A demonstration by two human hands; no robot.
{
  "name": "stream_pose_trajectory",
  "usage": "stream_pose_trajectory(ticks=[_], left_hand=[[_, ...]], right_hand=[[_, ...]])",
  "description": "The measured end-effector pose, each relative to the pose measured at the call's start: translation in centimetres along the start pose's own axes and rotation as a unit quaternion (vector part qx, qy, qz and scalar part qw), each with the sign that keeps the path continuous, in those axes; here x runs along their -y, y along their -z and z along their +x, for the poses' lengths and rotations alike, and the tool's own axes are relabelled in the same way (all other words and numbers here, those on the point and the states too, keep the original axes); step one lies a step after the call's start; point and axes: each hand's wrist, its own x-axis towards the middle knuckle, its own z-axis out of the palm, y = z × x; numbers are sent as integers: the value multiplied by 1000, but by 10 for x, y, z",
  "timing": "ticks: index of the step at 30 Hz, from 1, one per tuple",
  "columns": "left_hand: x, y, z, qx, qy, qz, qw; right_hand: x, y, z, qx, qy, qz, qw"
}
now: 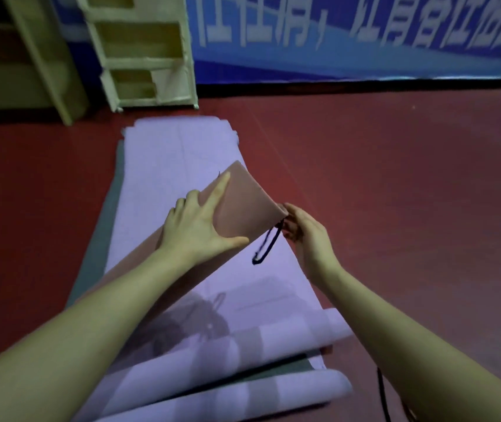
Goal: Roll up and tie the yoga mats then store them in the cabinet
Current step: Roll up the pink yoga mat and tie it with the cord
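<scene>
While the left hand [196, 226] lay flat with fingers spread on the pink mat [243, 205], the right hand [302, 228] pinched a dark cord [269, 246] at that mat's right end. The pink mat was a smooth, matte roll, raised slantwise over the middle of a lilac mat [179, 156] spread on the red floor [395, 184], its near edge curled. A cabinet [148, 53] stood beyond the far edge.

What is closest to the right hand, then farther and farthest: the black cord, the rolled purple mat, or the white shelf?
1. Black cord: right beside the right hand.
2. Rolled purple mat: lower down, near the person.
3. White shelf: far off, upper left.
</scene>
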Motion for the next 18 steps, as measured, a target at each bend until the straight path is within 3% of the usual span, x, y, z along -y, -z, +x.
stream_pose_trajectory(ticks=[12,18], left_hand=[[-1,170,-26,-204,23,-160,966],[-10,202,-20,-272,37,-240,931]], right_hand=[[182,-90,-45,100,113,109,983],[242,-115,-47,112,158,106,975]])
